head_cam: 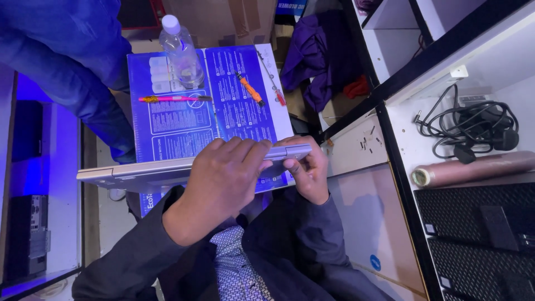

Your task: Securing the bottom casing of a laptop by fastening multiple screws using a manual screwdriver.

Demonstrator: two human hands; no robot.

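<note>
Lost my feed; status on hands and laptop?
Left hand gripping over closed silver laptop. Right hand holding its corner. Screwdriver, bottle beyond, apart.

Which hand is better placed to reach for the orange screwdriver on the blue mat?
Probably the right hand: it only pinches the laptop at one end, while the left hand wraps its middle. The orange screwdriver lies beyond both.

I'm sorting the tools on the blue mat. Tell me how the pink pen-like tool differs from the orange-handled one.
The pink tool lies level across the blue mat, just below the water bottle; the orange-handled tool lies slanted, farther right. The pink tool is longer and slimmer; the orange one is shorter and thicker. Both rest loose on the mat, beyond the hands and untouched by them.
</note>
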